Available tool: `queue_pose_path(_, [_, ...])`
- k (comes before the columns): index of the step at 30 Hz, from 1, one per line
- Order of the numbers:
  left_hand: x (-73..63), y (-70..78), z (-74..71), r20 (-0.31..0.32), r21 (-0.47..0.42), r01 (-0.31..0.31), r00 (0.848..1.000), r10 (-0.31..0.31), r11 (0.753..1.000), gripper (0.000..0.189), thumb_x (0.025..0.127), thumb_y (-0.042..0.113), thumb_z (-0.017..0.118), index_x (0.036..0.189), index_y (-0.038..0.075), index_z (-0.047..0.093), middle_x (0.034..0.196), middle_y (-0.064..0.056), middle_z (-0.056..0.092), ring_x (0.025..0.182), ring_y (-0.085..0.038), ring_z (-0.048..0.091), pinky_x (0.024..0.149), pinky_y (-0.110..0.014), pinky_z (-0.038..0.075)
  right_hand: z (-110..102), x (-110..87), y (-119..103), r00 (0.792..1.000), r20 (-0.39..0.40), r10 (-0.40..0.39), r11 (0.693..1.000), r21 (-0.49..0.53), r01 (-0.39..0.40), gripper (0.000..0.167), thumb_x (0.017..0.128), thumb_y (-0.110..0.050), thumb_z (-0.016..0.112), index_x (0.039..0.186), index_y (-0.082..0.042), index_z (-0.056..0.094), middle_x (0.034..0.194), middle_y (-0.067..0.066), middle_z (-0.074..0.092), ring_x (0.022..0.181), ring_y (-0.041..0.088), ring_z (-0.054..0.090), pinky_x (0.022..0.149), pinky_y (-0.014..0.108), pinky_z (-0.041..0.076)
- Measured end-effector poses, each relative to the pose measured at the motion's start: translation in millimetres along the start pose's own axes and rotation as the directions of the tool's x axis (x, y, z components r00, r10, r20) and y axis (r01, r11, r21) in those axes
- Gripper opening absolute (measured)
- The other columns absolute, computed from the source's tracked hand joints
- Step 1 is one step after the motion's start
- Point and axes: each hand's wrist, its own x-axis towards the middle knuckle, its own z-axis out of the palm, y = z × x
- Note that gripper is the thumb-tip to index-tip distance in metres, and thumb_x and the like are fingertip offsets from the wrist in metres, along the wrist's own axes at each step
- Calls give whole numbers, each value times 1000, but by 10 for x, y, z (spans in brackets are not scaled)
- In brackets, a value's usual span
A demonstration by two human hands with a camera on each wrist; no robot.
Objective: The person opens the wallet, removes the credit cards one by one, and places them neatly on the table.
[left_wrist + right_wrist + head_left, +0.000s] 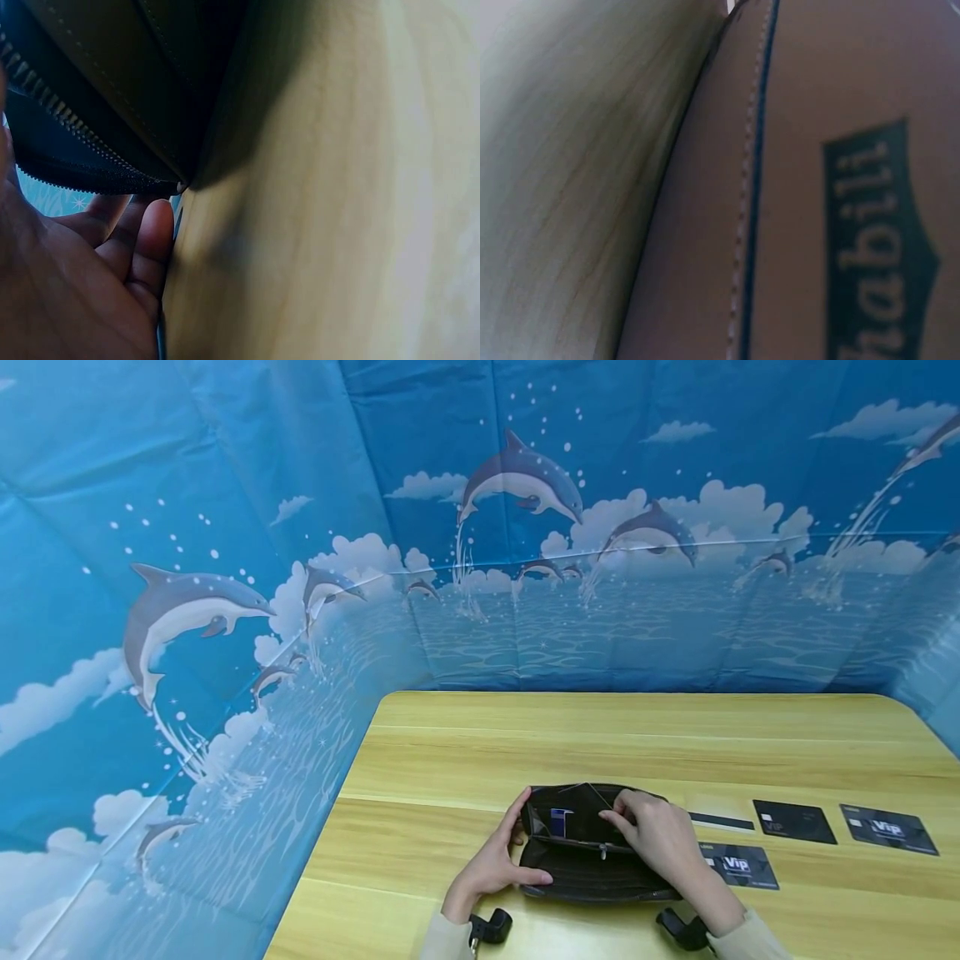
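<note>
Currently, well in from the far edge of the desk [450, 747], I see the left hand [495, 861] gripping a wallet [596, 872]; whether the right hand [660, 835] pinches anything, I can't tell.

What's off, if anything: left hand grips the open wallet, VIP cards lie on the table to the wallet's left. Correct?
Wrong side: the VIP cards lie to the wallet's right, per the head view.
</note>
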Motion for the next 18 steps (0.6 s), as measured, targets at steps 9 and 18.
queue_pose_path(9, [-13,167,-10,-6,-1,-14,1000,14,1000,113,71,6,83,154,26,9,150,-4,27,118,-22,39,96,-40,35,22,-14,43,994,-84,-72,997,-11,71,29,71,-23,83,69,-18,55,56,-14,38,42,-1,27,37,20,21])
queue_pose_path(18, [16,-16,-11,6,-4,11,1000,-11,1000,116,71,4,83,153,29,6,148,-2,31,114,-22,39,94,-36,36,10,-9,38,995,-90,-44,999,19,46,26,73,-18,82,79,-14,57,56,-14,46,43,-2,33,37,20,26])
